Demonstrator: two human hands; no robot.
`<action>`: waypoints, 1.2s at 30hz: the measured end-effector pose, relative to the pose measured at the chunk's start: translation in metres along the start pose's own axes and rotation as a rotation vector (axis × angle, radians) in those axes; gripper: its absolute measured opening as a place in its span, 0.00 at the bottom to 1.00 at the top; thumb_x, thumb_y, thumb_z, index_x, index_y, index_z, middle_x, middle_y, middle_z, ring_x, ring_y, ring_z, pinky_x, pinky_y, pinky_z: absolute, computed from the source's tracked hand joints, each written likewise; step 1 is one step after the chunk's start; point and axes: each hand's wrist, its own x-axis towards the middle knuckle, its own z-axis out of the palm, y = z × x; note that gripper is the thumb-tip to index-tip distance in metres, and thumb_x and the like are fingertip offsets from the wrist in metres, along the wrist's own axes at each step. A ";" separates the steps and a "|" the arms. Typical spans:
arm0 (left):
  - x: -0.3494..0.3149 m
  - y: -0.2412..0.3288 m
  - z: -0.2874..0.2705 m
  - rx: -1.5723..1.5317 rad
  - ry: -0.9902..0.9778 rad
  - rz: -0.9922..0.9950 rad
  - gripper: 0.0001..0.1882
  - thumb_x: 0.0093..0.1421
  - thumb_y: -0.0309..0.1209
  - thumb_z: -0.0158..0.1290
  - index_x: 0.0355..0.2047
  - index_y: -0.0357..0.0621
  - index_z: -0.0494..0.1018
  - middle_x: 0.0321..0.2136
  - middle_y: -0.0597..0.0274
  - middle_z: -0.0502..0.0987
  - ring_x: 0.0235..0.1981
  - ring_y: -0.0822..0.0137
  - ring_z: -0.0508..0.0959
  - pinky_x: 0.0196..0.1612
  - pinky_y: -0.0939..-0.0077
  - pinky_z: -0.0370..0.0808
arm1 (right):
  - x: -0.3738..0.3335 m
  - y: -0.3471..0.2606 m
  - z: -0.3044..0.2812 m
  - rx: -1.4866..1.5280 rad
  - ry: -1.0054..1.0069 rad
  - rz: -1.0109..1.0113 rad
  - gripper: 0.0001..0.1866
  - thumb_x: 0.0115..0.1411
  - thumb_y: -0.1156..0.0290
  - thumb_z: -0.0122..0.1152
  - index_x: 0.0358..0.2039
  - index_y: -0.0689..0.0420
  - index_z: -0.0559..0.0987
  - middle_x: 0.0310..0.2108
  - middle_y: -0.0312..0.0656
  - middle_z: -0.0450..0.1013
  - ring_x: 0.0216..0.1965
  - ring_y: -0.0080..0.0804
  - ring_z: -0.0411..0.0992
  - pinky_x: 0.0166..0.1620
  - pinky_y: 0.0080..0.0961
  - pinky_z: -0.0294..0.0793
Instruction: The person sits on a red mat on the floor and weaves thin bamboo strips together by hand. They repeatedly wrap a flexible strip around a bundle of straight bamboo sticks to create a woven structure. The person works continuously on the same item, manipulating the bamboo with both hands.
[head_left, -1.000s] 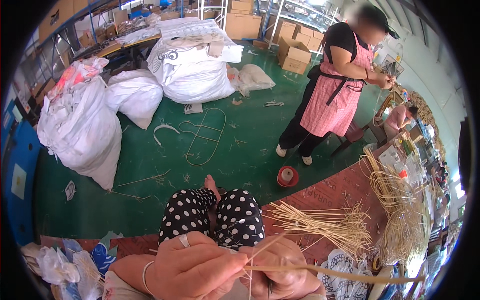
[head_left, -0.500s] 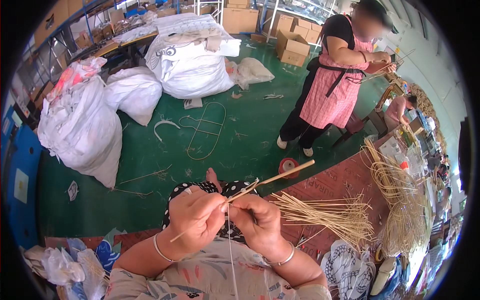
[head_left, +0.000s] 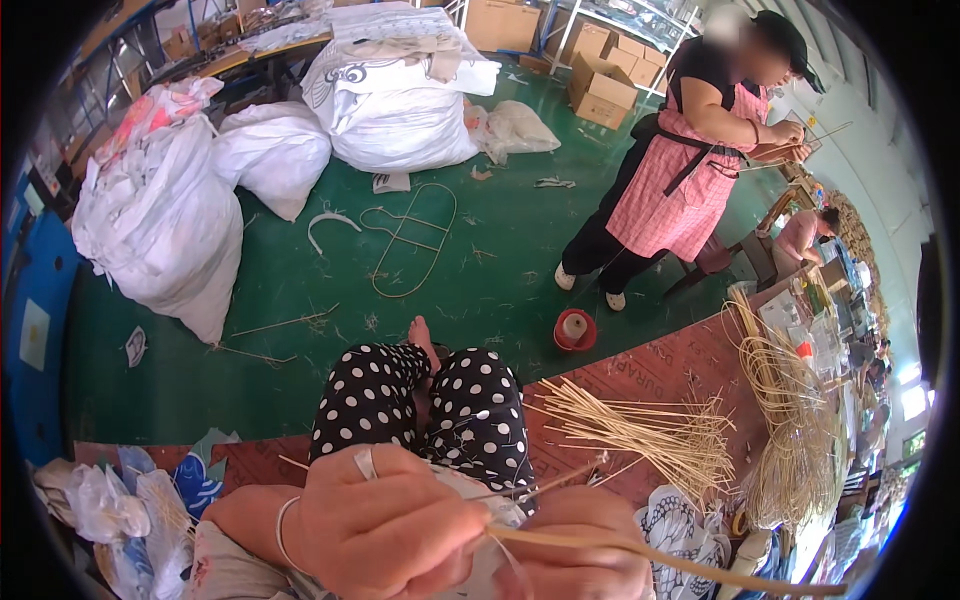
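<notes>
My left hand [head_left: 385,520], a ring on one finger, pinches a pale bamboo strip [head_left: 720,574] between thumb and forefinger. The strip runs off to the lower right, passing over my right hand [head_left: 585,550]. That hand is curled close beside the left one and partly blurred; what its fingers grip is hidden. A thinner stick [head_left: 560,480] pokes out above both hands, with a bit of white thread [head_left: 520,492] around it. Right of my knees, a pile of cut bamboo sticks [head_left: 640,425] lies on the reddish board [head_left: 560,375].
Coiled cane strips [head_left: 785,430] lie at the right. A red tub [head_left: 575,329] stands on the green floor near a bent wire frame [head_left: 410,240]. Stuffed white sacks [head_left: 160,220] sit at the left. A person in a pink apron [head_left: 680,190] stands working with thin sticks.
Both hands have come lower and closer to me. The bamboo strip has swung from pointing up and right to pointing down and right. My view has shifted slightly.
</notes>
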 end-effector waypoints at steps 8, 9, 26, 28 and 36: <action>-0.007 -0.005 0.007 0.075 0.038 -0.056 0.10 0.38 0.19 0.54 0.26 0.37 0.71 0.17 0.61 0.71 0.13 0.67 0.69 0.16 0.76 0.65 | 0.004 0.016 -0.002 -0.844 0.234 0.016 0.17 0.34 0.78 0.59 0.30 0.58 0.74 0.21 0.35 0.71 0.18 0.31 0.69 0.20 0.24 0.67; -0.009 -0.012 0.012 0.109 0.045 -0.047 0.11 0.37 0.20 0.54 0.26 0.37 0.71 0.17 0.63 0.71 0.13 0.67 0.68 0.15 0.76 0.63 | 0.004 0.020 -0.002 -0.906 0.238 0.037 0.17 0.34 0.79 0.59 0.30 0.57 0.74 0.21 0.35 0.71 0.18 0.31 0.69 0.20 0.24 0.67; -0.009 -0.038 0.016 -0.483 -0.072 -0.537 0.11 0.47 0.20 0.55 0.32 0.32 0.69 0.17 0.64 0.68 0.17 0.79 0.65 0.18 0.85 0.61 | -0.004 0.004 -0.044 -1.201 0.049 0.044 0.21 0.45 0.62 0.62 0.36 0.59 0.69 0.31 0.43 0.68 0.27 0.35 0.69 0.27 0.28 0.71; -0.007 -0.036 0.016 -0.572 -0.110 -0.554 0.12 0.47 0.21 0.56 0.32 0.31 0.69 0.18 0.65 0.67 0.18 0.81 0.64 0.18 0.86 0.60 | -0.004 0.002 -0.046 -1.373 0.003 0.012 0.20 0.45 0.64 0.61 0.36 0.59 0.69 0.32 0.41 0.67 0.28 0.33 0.68 0.26 0.25 0.71; -0.004 -0.032 0.022 -0.628 -0.181 -0.579 0.14 0.48 0.23 0.57 0.34 0.31 0.68 0.22 0.65 0.67 0.21 0.81 0.65 0.20 0.87 0.62 | 0.001 0.020 -0.047 -1.434 -0.055 -0.148 0.13 0.42 0.69 0.60 0.29 0.60 0.72 0.31 0.38 0.66 0.27 0.28 0.66 0.23 0.19 0.68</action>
